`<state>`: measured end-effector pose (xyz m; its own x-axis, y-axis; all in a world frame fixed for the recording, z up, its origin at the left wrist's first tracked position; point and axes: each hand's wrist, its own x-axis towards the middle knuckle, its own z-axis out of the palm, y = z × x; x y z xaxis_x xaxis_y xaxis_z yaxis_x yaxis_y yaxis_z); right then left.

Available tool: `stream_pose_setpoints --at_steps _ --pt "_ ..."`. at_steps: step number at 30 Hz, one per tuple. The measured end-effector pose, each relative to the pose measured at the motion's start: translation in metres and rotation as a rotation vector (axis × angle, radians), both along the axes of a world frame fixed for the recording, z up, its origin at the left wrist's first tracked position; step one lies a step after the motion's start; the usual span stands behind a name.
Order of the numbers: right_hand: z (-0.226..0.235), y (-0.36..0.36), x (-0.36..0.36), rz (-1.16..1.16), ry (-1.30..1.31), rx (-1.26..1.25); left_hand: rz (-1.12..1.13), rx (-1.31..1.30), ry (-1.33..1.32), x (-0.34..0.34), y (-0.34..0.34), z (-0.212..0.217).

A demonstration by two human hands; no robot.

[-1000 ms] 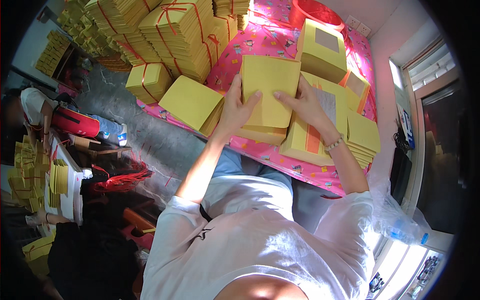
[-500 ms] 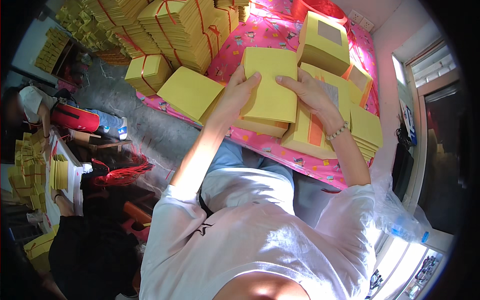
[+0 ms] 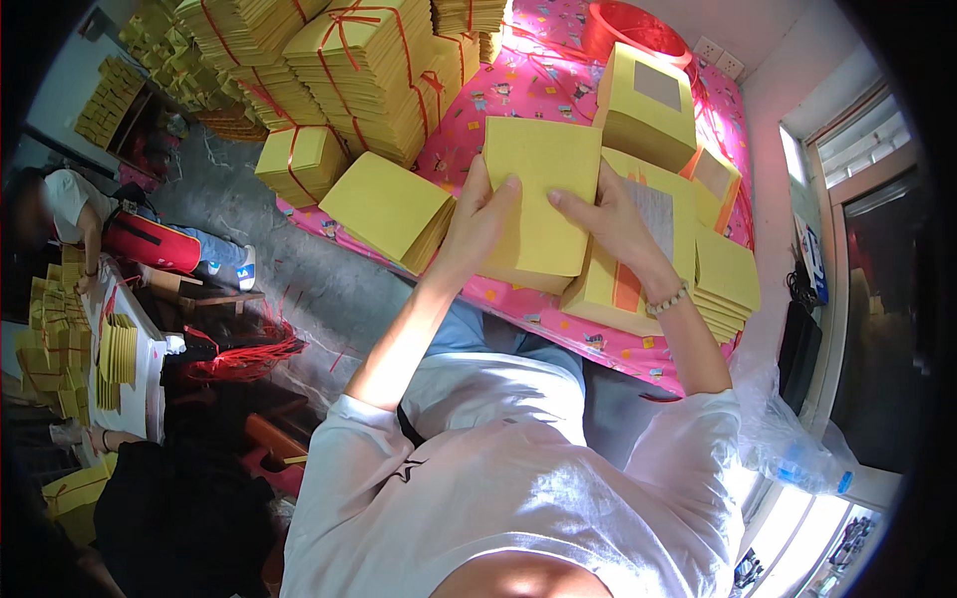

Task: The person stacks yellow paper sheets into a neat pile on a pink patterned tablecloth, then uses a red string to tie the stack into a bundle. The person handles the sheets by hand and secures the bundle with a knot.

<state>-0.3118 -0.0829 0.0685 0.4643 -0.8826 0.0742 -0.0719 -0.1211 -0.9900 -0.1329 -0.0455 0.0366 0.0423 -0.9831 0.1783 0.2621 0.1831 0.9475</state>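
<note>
A thick stack of yellow paper (image 3: 543, 214) is between my two hands at the near edge of the table. My left hand (image 3: 480, 221) grips its left side with the thumb on the top sheet. On the right side, my right hand (image 3: 620, 221) holds it the same way, thumb on top and fingers down the edge. To the left lies a lower yellow stack (image 3: 384, 204), its sheets slightly fanned. Right beside my right hand is a yellow stack with a grey patch and orange band (image 3: 653, 204). The undersides of my fingers are hidden.
Tall bundles tied with red string (image 3: 364, 80) stand at the back left of the pink patterned tablecloth (image 3: 508, 85). More yellow blocks (image 3: 648, 100) and a red basin (image 3: 633, 30) are at the back right. Two people work at a white table (image 3: 140, 389) on the left.
The top sheets, which overhung the pile at a slant, now sit flush with it as one block between my hands. Both hands still grip the sides. The whole view has shifted slightly.
</note>
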Motion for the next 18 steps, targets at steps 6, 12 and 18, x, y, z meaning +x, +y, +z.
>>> stream_pose_setpoints --at_steps 6,12,18 --pt "0.005 0.010 0.001 0.023 -0.041 -0.028 0.029 -0.097 -0.001 -0.001 0.009 0.002" --pt "0.001 0.017 0.001 0.035 -0.050 -0.045 0.066 -0.118 0.022 -0.003 0.017 0.003" --pt "-0.002 0.018 0.004 -0.015 -0.104 0.027 0.047 -0.037 0.111 0.002 0.023 0.006"
